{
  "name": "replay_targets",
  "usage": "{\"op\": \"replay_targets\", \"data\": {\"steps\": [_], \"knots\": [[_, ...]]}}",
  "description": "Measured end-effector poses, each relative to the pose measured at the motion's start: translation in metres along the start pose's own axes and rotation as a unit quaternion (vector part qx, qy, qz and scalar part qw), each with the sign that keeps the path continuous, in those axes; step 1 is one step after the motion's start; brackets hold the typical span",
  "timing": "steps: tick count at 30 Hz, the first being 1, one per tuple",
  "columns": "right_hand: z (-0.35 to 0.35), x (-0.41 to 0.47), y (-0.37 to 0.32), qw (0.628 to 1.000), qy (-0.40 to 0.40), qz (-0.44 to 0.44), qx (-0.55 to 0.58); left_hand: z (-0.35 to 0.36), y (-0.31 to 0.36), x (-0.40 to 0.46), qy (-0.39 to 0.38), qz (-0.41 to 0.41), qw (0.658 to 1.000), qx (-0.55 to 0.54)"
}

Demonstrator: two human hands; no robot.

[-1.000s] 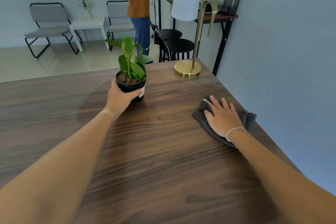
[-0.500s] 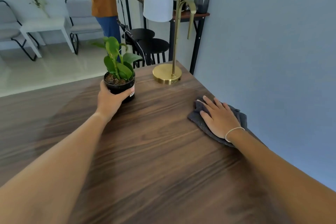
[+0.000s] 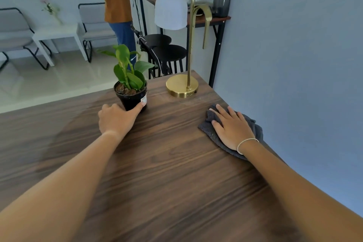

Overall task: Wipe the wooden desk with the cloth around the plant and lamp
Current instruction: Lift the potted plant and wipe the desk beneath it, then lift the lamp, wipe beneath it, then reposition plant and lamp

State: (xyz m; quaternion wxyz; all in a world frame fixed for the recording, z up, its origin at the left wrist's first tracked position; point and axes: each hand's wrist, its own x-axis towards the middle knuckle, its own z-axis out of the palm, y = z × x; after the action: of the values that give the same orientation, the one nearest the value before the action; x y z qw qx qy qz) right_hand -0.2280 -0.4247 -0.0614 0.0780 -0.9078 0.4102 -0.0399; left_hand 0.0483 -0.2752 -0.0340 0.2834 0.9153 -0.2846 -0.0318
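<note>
Pressing dark cloth [image 3: 214,133] flat under spread right hand [image 3: 233,129], near tabletop [image 3: 176,173] edge by wall. Left hand [image 3: 115,118] half-curled vs. plant [image 3: 130,92] pot, fingertip touching, prob. steadying it. Lamp [image 3: 181,84] w/ brass base just beyond, btwn hands. Wiping likely heads there next.
</note>
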Motion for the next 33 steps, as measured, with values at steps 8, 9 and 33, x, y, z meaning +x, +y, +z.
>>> {"op": "replay_targets", "data": {"steps": [8,9,33], "knots": [[0.0,0.017,0.004,0.999,-0.001,-0.038,0.007,0.021,0.096,-0.01,-0.083,0.119,0.973,-0.181],[0.001,0.019,0.005,0.999,0.002,-0.043,0.01,0.027,0.116,-0.004,-0.077,0.114,0.968,-0.211],[0.018,0.084,-0.006,0.973,-0.015,-0.224,0.049,0.018,0.212,0.103,0.047,0.144,0.899,-0.411]]}}
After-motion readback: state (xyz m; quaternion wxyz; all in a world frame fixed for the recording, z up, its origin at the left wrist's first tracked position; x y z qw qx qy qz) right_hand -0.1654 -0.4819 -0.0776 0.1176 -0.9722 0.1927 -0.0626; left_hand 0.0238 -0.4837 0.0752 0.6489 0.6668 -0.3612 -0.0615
